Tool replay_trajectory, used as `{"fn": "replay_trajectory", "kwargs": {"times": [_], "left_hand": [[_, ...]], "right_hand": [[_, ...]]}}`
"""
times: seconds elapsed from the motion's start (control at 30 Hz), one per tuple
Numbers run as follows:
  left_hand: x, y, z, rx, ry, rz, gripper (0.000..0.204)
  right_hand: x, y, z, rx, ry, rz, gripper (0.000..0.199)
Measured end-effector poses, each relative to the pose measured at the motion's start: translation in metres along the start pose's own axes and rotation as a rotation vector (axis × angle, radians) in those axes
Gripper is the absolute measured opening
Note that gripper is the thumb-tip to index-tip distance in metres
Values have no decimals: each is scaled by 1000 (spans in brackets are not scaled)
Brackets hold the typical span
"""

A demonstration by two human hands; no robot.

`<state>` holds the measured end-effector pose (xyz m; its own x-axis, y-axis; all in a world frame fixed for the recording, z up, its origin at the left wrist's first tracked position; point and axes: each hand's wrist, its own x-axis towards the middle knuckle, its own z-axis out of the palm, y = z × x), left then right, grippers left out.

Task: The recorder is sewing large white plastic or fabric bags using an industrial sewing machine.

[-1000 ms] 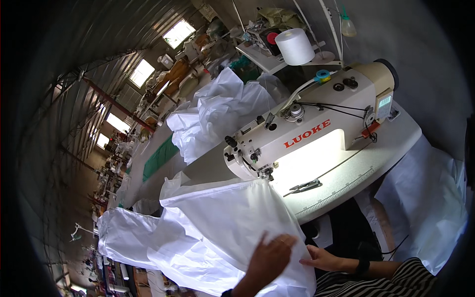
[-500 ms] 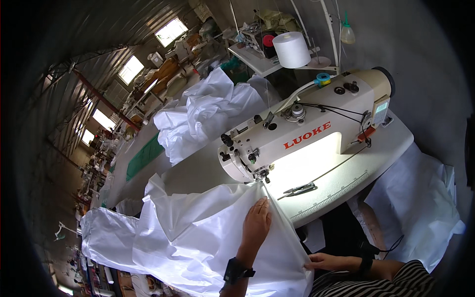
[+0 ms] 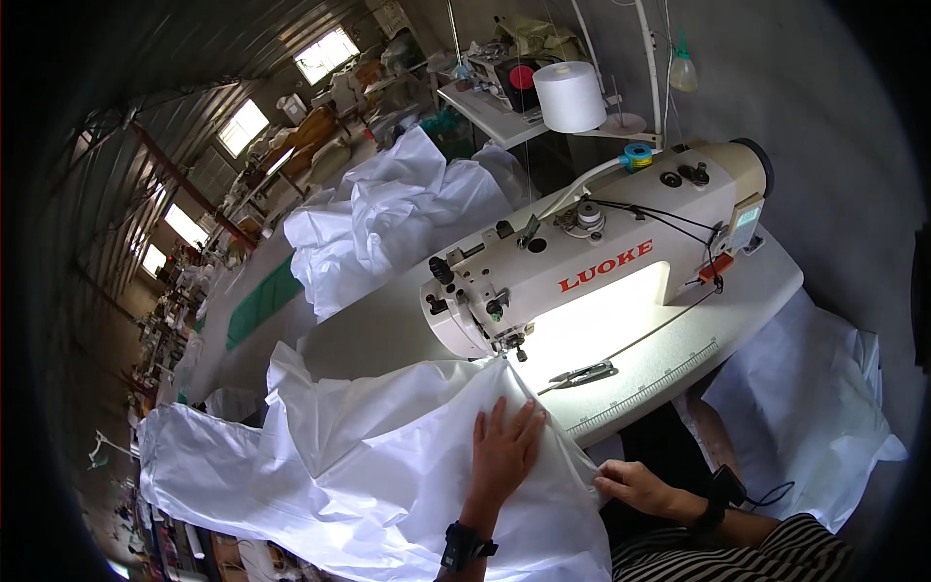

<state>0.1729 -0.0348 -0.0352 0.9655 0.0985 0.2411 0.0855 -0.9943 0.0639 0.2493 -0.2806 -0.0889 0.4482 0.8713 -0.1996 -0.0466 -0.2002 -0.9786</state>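
A large sheet of white fabric (image 3: 388,446) drapes over the front of the sewing table, one corner reaching under the needle area of a white sewing machine (image 3: 582,242). My left hand (image 3: 504,451) lies flat on this fabric just below the needle, fingers spread. At the fabric's right edge, my right hand (image 3: 635,485) pinches the cloth between thumb and fingers. Small thread snips (image 3: 580,375) rest on the lit table top to the right of the needle, touched by neither hand.
Behind the machine lies a heap of white fabric (image 3: 388,218). More white cloth (image 3: 805,388) hangs at the right. A white thread cone (image 3: 569,97) stands on a rack, and a green sheet (image 3: 260,306) lies on the long table at left.
My left hand has slid back from the needle and spread its fingers. My right hand has risen a little, still pinching the fabric edge. The view has shifted slightly.
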Motion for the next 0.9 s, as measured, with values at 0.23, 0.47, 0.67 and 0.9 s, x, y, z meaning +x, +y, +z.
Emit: {"fn": "replay_trajectory", "kwargs": {"times": [0.23,0.47,0.67,0.9], "left_hand": [[3,6,-2,-83,41,49,35],[38,-27,-12,-410,19,43,36],[33,-42,16,-189,215,53,32],[43,-28,11,-204,203,4,31]], "right_hand": [[28,-55,21,-609,376,-425,41],[21,-47,29,-1075,376,-384,52],[35,-63,24,-1215,247,-381,36],[114,-68,8,-1105,567,-415,16]]}}
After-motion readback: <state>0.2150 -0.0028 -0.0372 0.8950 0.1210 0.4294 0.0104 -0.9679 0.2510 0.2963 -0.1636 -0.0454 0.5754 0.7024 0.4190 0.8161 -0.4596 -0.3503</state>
